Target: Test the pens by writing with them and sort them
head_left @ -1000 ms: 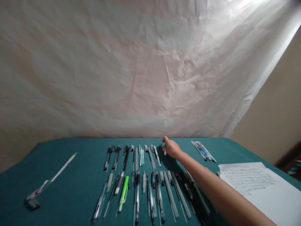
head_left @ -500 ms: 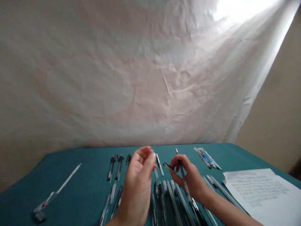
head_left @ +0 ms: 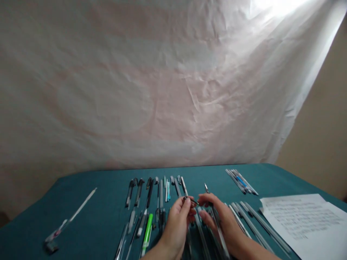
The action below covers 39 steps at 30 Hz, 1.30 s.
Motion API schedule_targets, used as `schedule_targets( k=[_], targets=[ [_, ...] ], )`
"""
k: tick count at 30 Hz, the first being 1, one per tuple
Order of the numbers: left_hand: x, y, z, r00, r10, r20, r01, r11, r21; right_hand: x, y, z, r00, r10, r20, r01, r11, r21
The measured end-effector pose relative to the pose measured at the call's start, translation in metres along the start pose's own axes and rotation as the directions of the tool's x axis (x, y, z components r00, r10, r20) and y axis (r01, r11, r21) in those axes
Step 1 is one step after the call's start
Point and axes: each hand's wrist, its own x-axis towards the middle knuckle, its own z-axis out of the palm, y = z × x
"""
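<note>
My left hand (head_left: 176, 218) is closed, thumb and fingertips pinching a small dark pen cap (head_left: 194, 201). The cap's free end reaches toward the fingertips of my right hand (head_left: 221, 213); whether they touch it I cannot make out. A clear-barrelled pen (head_left: 220, 231) rests in the grip of my right hand, its bare metal tip pointing up and away. Below both hands lie several clear and dark pens (head_left: 201, 231), partly hidden by the hands. A bright green pen (head_left: 148, 231) lies left of my left wrist.
Dark capped pens (head_left: 138, 192) and turquoise ones (head_left: 168, 191) form a row at the back. A bundle of pens (head_left: 242, 181) lies at the back right, near written paper sheets (head_left: 303, 220). A thin white stick with a dark end (head_left: 82, 204) lies on the teal cloth at left.
My left hand has moved down and right and now pinches the cap, which my right hand held before. My right hand, still with the pen, has shifted slightly lower.
</note>
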Motion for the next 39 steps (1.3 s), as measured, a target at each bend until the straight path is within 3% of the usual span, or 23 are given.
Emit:
schedule_targets(
  k=[6, 12, 20, 25, 31, 34, 39],
  targets=[
    [0.005, 0.002, -0.005, 0.991, -0.081, -0.103, 0.069, 0.991, -0.116, -0.01, -0.006, -0.003, 0.979, -0.198, 0.053, 0.201, 0.978, -0.062],
    [0.003, -0.002, -0.007, 0.996, -0.059, -0.06, 0.054, 0.995, -0.084, -0.011, -0.004, 0.01, 0.988, -0.133, -0.076, 0.132, 0.991, -0.018],
    [-0.001, -0.004, -0.004, 0.999, 0.029, 0.019, -0.03, 0.998, 0.047, -0.01, 0.005, 0.013, 0.989, -0.138, -0.053, 0.134, 0.988, -0.073],
    [-0.002, -0.01, -0.006, 0.998, 0.058, 0.033, -0.061, 0.992, 0.106, -0.008, 0.006, 0.009, 0.972, -0.23, -0.049, 0.218, 0.96, -0.175],
    [-0.006, -0.013, -0.003, 0.999, 0.013, 0.034, -0.015, 0.998, 0.057, -0.008, 0.012, 0.003, 0.916, -0.4, -0.036, 0.38, 0.891, -0.248],
    [-0.007, -0.013, -0.001, 0.999, 0.011, 0.037, -0.013, 0.998, 0.062, -0.006, 0.01, 0.001, 0.89, -0.451, -0.066, 0.428, 0.877, -0.216],
    [-0.009, -0.013, 0.0, 1.0, 0.008, 0.024, -0.009, 0.999, 0.046, -0.004, 0.006, -0.001, 0.897, -0.436, -0.069, 0.424, 0.895, -0.135]
  ],
)
